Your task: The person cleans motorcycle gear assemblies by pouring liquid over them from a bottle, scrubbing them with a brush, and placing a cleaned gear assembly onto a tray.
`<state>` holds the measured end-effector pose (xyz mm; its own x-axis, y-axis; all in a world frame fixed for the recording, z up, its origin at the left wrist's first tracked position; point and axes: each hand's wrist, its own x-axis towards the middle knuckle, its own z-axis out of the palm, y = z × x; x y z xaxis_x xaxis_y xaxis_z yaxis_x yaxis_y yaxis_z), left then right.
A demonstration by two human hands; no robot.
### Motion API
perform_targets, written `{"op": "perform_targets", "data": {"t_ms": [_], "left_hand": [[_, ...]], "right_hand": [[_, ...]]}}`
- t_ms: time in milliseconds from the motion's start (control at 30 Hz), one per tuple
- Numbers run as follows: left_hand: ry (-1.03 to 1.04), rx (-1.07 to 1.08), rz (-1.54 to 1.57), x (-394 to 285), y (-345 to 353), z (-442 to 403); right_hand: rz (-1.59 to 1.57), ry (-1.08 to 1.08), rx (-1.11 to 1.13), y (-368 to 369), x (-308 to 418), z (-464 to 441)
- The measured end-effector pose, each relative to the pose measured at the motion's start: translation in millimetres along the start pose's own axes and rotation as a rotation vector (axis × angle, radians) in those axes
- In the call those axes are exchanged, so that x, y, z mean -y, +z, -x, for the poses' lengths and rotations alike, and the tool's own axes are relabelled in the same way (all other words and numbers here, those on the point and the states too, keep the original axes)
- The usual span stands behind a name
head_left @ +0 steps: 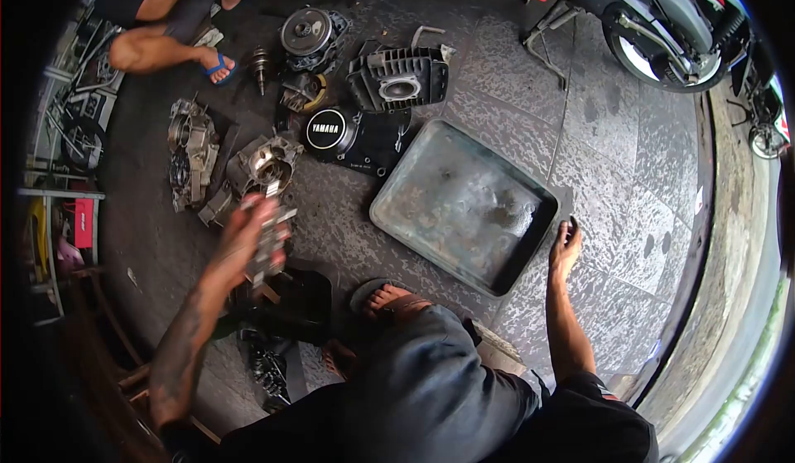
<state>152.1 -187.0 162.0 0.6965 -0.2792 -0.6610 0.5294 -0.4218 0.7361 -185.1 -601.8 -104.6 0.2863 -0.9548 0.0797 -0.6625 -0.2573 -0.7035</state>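
Note:
My left hand is closed around a grey metal engine part. Motion blurs both, so the part's exact kind is unclear. Just beyond it lies an opened engine casing with a round bore. My right hand is beside the right corner of a shallow metal tray, its fingers slightly bent and apart. I cannot tell whether they touch the rim. A wet film and a shiny patch show on the tray's bottom. Below my left hand stands a dark container.
Engine parts lie ahead: a black YAMAHA cover, finned cylinder, clutch-side assembly, shaft and another casing. A person's sandalled foot is at upper left. A motorcycle stands at upper right.

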Motion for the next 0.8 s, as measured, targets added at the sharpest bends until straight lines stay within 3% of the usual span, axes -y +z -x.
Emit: {"op": "perform_targets", "data": {"t_ms": [167,233,300,333,533,800], "left_hand": [[0.181,0.149,-0.034,17.8,144.3,-115.7],[0.236,0.111,-0.062,32.2,193.3,-150.8],[0.254,-0.013,-0.356,29.8,231.3,-158.2],[0.396,-0.135,-0.559,31.2,246.1,-163.2],[0.445,-0.290,-1.066,43.6,288.6,-179.8],[0.450,-0.407,-1.131,49.6,290.5,-201.6]], "right_hand": [[0.139,0.018,-0.315,-6.5,-33.7,-11.9],[0.237,-0.027,-0.374,-6.8,-53.0,-14.2],[0.275,-0.055,-0.360,-9.5,-53.8,-12.5],[0.303,-0.088,-0.355,-7.5,-49.8,-12.7],[0.316,-0.039,-0.305,-6.6,-50.7,-14.6],[0.291,0.003,-0.265,-11.4,-43.4,-15.5]]}}
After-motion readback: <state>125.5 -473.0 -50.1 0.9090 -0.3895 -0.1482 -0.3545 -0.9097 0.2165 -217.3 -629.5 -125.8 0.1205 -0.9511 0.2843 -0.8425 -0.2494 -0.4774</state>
